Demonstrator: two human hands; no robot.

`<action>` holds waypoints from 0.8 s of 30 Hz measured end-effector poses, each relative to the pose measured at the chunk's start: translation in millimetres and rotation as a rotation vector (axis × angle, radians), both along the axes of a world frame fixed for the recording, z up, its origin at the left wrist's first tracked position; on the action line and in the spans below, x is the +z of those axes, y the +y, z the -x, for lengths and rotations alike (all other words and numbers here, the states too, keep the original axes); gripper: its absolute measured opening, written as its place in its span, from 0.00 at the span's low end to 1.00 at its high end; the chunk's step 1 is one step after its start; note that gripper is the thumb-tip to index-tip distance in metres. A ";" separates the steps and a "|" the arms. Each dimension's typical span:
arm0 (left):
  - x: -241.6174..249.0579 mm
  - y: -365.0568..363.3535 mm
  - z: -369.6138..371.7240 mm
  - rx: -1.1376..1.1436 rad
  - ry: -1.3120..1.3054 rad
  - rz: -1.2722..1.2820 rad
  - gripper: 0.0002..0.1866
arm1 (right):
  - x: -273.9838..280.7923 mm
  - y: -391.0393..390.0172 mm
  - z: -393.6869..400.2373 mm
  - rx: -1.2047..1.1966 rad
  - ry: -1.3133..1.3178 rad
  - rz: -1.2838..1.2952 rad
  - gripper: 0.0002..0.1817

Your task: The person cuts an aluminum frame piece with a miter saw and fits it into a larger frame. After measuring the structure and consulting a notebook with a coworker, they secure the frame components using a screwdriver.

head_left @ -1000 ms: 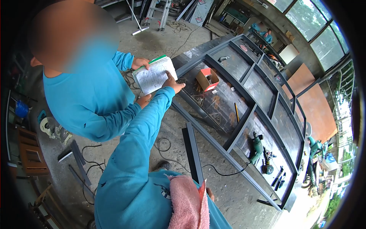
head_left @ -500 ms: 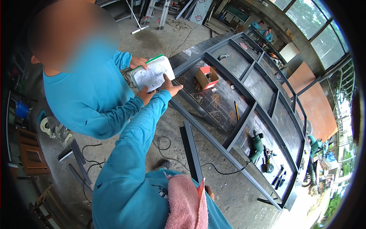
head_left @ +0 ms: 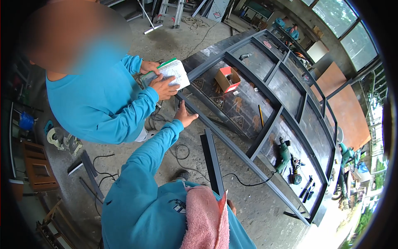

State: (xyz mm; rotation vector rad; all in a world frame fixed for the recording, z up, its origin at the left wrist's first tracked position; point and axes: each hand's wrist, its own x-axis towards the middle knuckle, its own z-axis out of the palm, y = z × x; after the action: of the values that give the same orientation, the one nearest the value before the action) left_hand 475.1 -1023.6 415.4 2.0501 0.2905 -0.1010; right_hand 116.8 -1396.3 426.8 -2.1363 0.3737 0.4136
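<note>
My left hand (head_left: 185, 115) is stretched out at the near rail of a dark steel frame (head_left: 232, 146), its thumb spread from the fingers and nothing in it. Just beyond it, a co-worker in a blue top holds a notebook (head_left: 179, 74) with a green edge; one of that person's hands (head_left: 164, 88) lies across the written page. My right hand (head_left: 231, 206) shows only as a sliver beside the pink towel (head_left: 203, 220) on my chest, its fingers hidden. Close to it, a dark metal bar (head_left: 212, 164) stands out in front of me.
On the table under the frame are a red box (head_left: 227, 79), a yellow pencil (head_left: 261, 115), a green corded drill (head_left: 283, 155), a second drill (head_left: 296, 176) and black-handled tools (head_left: 306, 189). Cables (head_left: 182, 155) and metal offcuts (head_left: 92, 174) lie on the floor.
My left hand has drawn back and down from the notebook to the frame's rail. The co-worker's lower hand has moved up onto the page.
</note>
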 end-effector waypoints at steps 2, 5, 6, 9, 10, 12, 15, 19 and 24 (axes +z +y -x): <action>-1.4 -2.5 13.1 -0.008 0.057 0.011 0.59 | 0.0 2.5 -0.9 0.002 0.005 0.020 0.24; -18.4 -6.7 28.5 -0.030 0.127 0.076 0.54 | 4.4 6.2 -4.1 -0.002 0.013 0.034 0.24; -29.0 -7.6 32.7 -0.035 0.187 0.108 0.52 | -0.8 4.3 -4.1 -0.001 -0.002 0.025 0.24; -79.5 -17.2 64.7 -0.072 0.284 0.076 0.46 | -6.3 4.1 -0.3 -0.008 -0.006 0.023 0.23; -101.5 -23.4 84.6 -0.143 0.319 0.009 0.45 | 6.2 10.5 -3.1 -0.013 0.014 0.039 0.23; -139.9 -39.5 129.6 -0.386 0.359 -0.229 0.45 | 11.3 19.4 -19.8 -0.019 0.018 0.064 0.24; -143.2 -75.7 206.3 -0.856 0.550 -0.008 0.19 | -8.4 -3.5 23.9 -0.005 0.056 0.104 0.24; -139.7 -107.3 224.2 -1.038 0.624 -0.022 0.20 | -37.5 -2.0 -16.2 0.012 -0.030 0.049 0.24; -138.2 -133.4 219.0 -1.088 0.627 -0.088 0.21 | -15.3 -0.7 -16.9 0.062 -0.049 0.087 0.24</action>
State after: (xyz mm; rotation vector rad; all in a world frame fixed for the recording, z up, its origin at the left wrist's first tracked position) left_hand 256.1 -1157.0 277.2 1.9926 -0.4847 -1.4129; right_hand 133.7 -1397.0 411.5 -2.2430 0.3029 0.3864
